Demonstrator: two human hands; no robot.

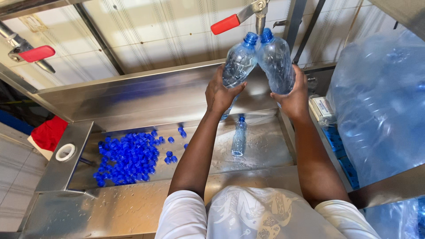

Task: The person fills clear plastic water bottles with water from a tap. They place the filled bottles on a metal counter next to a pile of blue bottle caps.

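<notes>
My left hand (220,92) grips a clear plastic bottle (238,62) with a blue neck ring, raised toward a tap (260,13) with a red lever handle (225,24). In my right hand (293,94) is a second clear bottle (275,57), its mouth also up under the tap spout. The two bottles lean together at their necks. Below them, a third capped bottle (239,136) stands in the wet steel trough (265,150).
A heap of loose blue caps (128,157) lies at the trough's left end. Another red-handled tap (32,53) is at upper left. A roll of white tape (65,152) sits on the steel ledge. Big plastic bags of empty bottles (380,102) fill the right side.
</notes>
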